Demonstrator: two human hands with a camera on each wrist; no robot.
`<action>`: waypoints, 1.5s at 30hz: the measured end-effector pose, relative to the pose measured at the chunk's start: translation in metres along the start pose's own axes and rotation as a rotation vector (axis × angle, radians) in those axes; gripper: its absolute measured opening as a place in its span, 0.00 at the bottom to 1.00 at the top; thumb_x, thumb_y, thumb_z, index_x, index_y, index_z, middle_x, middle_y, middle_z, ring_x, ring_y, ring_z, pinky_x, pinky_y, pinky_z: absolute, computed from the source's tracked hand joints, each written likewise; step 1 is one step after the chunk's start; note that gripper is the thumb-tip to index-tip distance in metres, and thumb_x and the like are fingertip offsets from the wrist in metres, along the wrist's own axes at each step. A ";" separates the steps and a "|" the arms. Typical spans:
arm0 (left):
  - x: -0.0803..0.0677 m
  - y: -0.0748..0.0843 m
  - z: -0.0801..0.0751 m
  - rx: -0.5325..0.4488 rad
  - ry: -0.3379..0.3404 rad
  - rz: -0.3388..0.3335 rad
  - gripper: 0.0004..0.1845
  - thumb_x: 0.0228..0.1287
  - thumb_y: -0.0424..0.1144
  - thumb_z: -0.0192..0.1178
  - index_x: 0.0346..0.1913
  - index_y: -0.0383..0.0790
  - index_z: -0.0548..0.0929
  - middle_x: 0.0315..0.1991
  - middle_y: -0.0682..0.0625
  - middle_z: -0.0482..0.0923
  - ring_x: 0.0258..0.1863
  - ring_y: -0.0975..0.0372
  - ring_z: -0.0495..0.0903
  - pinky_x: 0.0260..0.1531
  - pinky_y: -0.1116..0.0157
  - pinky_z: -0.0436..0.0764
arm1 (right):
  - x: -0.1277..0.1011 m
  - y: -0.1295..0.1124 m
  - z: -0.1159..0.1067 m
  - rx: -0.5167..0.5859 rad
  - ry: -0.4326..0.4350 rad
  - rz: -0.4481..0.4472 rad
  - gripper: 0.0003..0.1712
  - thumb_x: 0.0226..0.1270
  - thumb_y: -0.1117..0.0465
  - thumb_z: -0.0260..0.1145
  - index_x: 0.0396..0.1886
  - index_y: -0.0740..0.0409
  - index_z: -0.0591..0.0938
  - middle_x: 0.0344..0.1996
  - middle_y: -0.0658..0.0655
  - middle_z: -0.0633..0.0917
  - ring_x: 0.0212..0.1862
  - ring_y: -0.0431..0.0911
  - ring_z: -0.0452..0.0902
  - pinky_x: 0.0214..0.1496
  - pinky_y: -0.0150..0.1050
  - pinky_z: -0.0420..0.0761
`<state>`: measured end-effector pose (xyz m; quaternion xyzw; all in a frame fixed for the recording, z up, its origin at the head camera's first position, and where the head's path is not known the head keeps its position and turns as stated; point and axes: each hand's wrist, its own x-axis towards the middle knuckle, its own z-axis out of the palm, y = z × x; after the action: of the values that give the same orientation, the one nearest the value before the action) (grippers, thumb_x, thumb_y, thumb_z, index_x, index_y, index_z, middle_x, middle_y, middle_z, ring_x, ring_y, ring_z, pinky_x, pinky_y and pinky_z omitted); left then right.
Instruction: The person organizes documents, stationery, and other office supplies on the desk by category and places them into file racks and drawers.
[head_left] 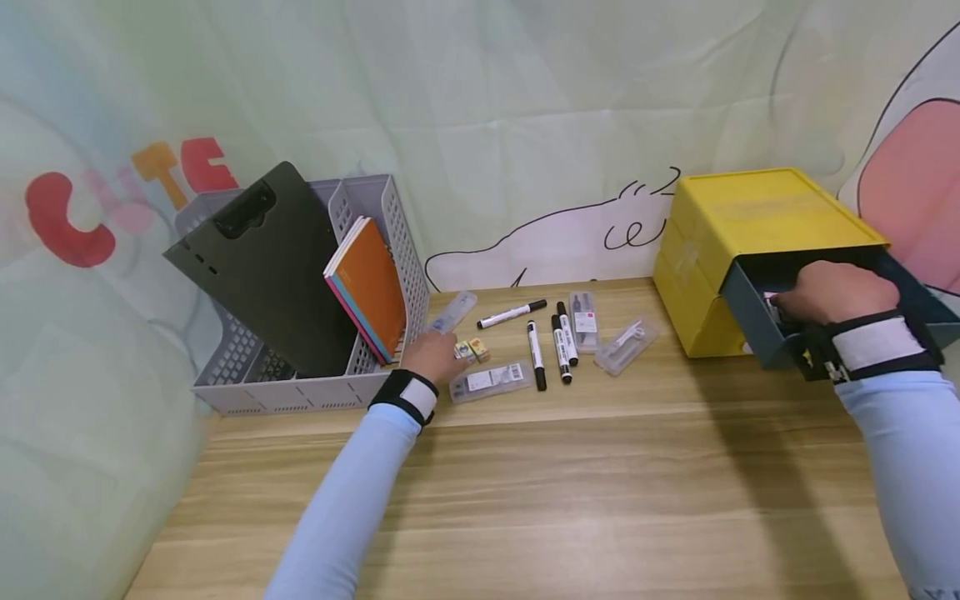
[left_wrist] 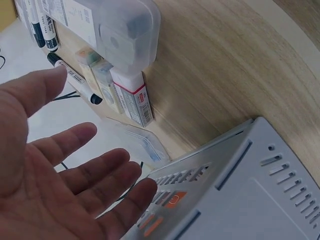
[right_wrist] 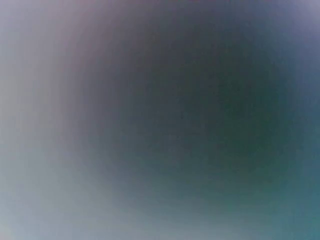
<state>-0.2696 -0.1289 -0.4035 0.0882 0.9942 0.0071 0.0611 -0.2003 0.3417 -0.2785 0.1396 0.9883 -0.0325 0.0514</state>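
Observation:
My left hand (head_left: pixel 435 357) hovers over the desk beside the grey basket, its fingers apart and holding nothing in the left wrist view. Close to its fingertips stands a white eraser (left_wrist: pixel 134 97) in a printed sleeve with a red stripe, alongside two small yellowish blocks (left_wrist: pixel 102 80). A clear plastic case (left_wrist: pixel 127 37) lies right by them. On the far right, my right hand (head_left: pixel 843 292) reaches into the pulled-out dark drawer (head_left: pixel 756 321) of a yellow box (head_left: pixel 772 208). Its fingers are hidden down inside, with a bit of something white beside them. The right wrist view is only a dark blur.
The grey basket (head_left: pixel 292 393) at left holds a black clipboard (head_left: pixel 281 275) and several notebooks (head_left: pixel 371 283). Mid-desk lie several markers (head_left: pixel 537 354), a case with a white label (head_left: pixel 584 321) and another clear case (head_left: pixel 626 346). A printed curtain (head_left: pixel 525 100) hangs behind.

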 end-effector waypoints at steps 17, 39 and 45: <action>0.026 0.022 0.002 -0.016 0.014 0.027 0.17 0.63 0.42 0.67 0.49 0.32 0.83 0.42 0.41 0.83 0.40 0.52 0.80 0.44 0.54 0.79 | -0.047 -0.052 -0.016 0.107 0.303 -0.198 0.24 0.71 0.52 0.58 0.20 0.65 0.78 0.15 0.60 0.74 0.21 0.57 0.72 0.20 0.48 0.70; 0.030 -0.007 0.031 -0.031 -0.025 0.016 0.18 0.57 0.46 0.71 0.34 0.30 0.86 0.30 0.42 0.81 0.32 0.52 0.79 0.40 0.52 0.79 | -0.038 -0.146 0.120 0.101 0.001 -0.264 0.23 0.69 0.47 0.64 0.26 0.62 0.84 0.20 0.57 0.78 0.23 0.49 0.73 0.21 0.42 0.71; 0.025 -0.013 0.031 -0.049 -0.039 0.000 0.18 0.58 0.46 0.70 0.32 0.29 0.85 0.28 0.42 0.78 0.32 0.52 0.77 0.40 0.52 0.78 | -0.038 -0.152 0.137 0.134 -0.065 -0.255 0.19 0.69 0.47 0.66 0.36 0.61 0.86 0.18 0.54 0.76 0.23 0.48 0.72 0.23 0.41 0.70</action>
<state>-0.2921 -0.1368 -0.4377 0.0867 0.9924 0.0299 0.0824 -0.1941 0.1747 -0.4029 0.0148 0.9915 -0.1094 0.0692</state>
